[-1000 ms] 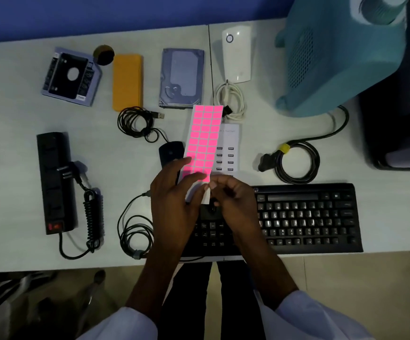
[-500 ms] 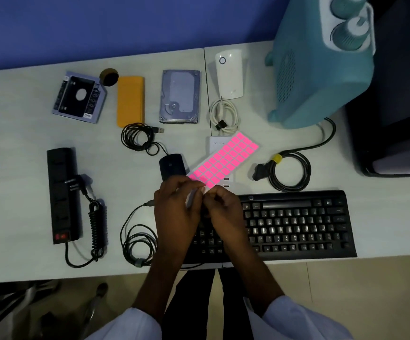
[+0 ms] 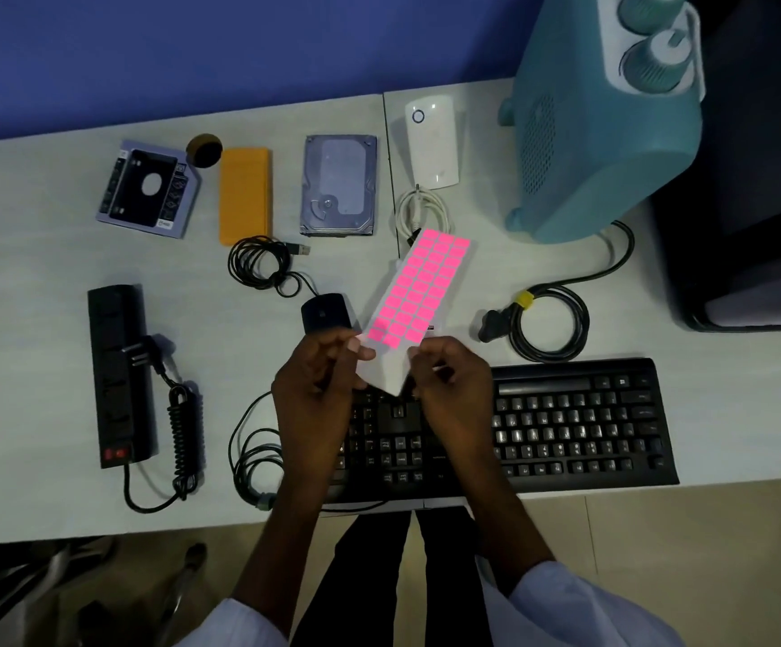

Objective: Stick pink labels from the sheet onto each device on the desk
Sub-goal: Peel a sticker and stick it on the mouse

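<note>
Fingers [image 3: 359, 351] of the left hand [image 3: 318, 385] pinch the lower left edge of the label sheet [image 3: 421, 287], with the thumb and forefinger closed on the white backing. The right hand [image 3: 449, 385] curls round the sheet's lower right edge, its fingertips narrow against the paper. Whether a single label is caught between them cannot be told. The sheet is held in the air above the tabletop [image 3: 29, 273], tilted so that its far end leans up and to the right. Rows of pink labels cover the upper part, and the bare white strip lies nearest the hands. Both hands hover over the left end of the black keyboard [image 3: 566, 422]. Just beyond the left hand sits the black mouse [image 3: 325, 312], whose cable is coiled further back. Along the far side of the tabletop lie a drive caddy [image 3: 148, 189], an orange slab-shaped device [image 3: 245, 193], a hard drive [image 3: 339, 184] and a white plug-in unit [image 3: 431, 142], each apart from the next. A bundled white cable [image 3: 421, 214] lies just behind the sheet's far end. A black power strip [image 3: 118, 371] lies at the left with its cord beside it. A looped black cable [image 3: 547, 319] with a yellow tie rests to the right of the sheet, near a large teal appliance [image 3: 603, 123].
</note>
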A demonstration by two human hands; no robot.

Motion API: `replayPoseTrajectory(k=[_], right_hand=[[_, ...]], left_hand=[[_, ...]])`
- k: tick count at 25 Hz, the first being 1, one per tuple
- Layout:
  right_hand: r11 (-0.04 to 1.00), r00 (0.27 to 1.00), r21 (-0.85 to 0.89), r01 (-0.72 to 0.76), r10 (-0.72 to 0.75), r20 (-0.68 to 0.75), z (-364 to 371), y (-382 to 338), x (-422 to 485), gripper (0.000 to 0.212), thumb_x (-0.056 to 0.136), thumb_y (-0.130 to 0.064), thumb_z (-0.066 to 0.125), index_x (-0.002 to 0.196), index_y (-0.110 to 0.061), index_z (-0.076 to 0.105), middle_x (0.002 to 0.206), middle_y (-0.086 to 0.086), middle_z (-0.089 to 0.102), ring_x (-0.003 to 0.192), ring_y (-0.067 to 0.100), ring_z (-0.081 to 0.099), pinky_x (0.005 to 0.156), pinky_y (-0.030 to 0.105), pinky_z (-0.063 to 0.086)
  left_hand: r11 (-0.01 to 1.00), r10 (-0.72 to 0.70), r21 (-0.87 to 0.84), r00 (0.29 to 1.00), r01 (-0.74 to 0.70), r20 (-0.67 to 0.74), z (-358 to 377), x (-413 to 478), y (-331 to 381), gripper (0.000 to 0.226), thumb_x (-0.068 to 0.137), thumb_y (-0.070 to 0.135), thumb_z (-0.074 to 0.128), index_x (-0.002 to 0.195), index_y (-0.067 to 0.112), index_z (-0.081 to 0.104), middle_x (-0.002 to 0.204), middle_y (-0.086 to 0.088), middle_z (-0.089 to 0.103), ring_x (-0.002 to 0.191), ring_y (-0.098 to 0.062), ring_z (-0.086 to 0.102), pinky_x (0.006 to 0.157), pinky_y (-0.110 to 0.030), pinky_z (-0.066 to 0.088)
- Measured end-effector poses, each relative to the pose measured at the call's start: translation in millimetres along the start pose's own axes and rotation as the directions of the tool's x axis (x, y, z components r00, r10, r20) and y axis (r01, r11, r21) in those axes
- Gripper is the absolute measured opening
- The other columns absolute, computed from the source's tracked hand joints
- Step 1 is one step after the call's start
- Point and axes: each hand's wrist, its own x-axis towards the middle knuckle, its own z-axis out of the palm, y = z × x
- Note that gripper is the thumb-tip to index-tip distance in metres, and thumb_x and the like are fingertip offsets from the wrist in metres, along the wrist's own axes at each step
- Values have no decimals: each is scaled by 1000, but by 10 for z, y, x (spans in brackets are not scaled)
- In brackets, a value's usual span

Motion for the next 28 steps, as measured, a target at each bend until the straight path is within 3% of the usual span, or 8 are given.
replayPoseTrajectory(k=[4, 8, 12, 17, 20, 22, 25, 28], right_hand=[[997, 974, 71, 6, 10, -225, -241, -39, 63, 21, 91, -10, 70, 111, -11, 65, 86, -2, 71, 71, 1, 65, 66, 25, 55], [959, 956, 187, -211, 164, 242, -358, -158, -62, 15, 94, -17, 69, 107, -11, 75, 89, 11, 78, 65, 9, 65, 59, 20, 50], [979, 966, 158, -131, 90, 242, -429, -65, -64, 12, 89, -8, 74, 98, 0, 78, 81, 11, 76, 59, -1, 62, 56, 11, 48], [990, 952, 98, -97, 64, 300, -383, -46, 7, 7, 87, -3, 75, 92, 0, 78, 73, 8, 73, 52, 3, 60, 53, 12, 47], [989, 956, 100, -108, 76, 282, -277, -73, 47, 4, 86, -7, 77, 90, -5, 78, 72, 5, 73, 53, 6, 61, 54, 13, 47], [986, 971, 115, -117, 90, 221, -233, -82, 59, 3, 86, -10, 78, 88, -7, 78, 73, 4, 73, 54, 8, 60, 54, 14, 47], [991, 982, 104, -89, 69, 175, -168, -63, 70, 2, 86, -8, 77, 88, -9, 77, 77, 8, 75, 57, 11, 60, 56, 16, 48], [994, 984, 97, -52, 35, 176, -49, -49, 79, 4, 86, -6, 77, 86, -10, 75, 80, 8, 76, 61, 14, 63, 60, 22, 52]], left_hand=[[999, 30, -22, 994, -28, 103, 72, -74, 37, 8, 96, 10, 65, 102, 10, 70, 95, 0, 78, 75, -19, 72, 75, -25, 58], [998, 48, 17, 965, -55, 257, 222, -138, -21, 13, 93, 6, 69, 101, 17, 70, 94, 3, 76, 85, -16, 73, 80, -31, 60], [992, 61, 84, 931, -97, 360, 218, -111, -65, 20, 88, 4, 74, 102, 15, 66, 90, 6, 76, 86, -7, 74, 78, -18, 56], [971, 94, 168, 916, -170, 389, 88, 31, -119, 21, 84, 6, 79, 99, 15, 67, 88, 11, 76, 85, -6, 74, 81, -24, 59], [955, 129, 217, 939, -205, 320, 9, 113, -166, 21, 85, 11, 79, 102, 16, 68, 90, 11, 74, 84, -8, 72, 77, -29, 60], [913, 154, 358, 978, -194, 138, -48, 185, -238, 26, 86, 23, 78, 109, 20, 66, 102, 7, 70, 89, -10, 69, 75, -35, 59], [785, 75, 620, 995, -19, -66, -45, 322, -411, 67, 78, 47, 79, 133, 21, 51, 130, -7, 52, 118, -26, 54, 84, -38, 54], [740, 10, 672, 998, 35, -64, 87, 413, -504, 91, 71, 48, 83, 145, 18, 39, 135, -13, 44, 123, -32, 48, 85, -44, 53]])
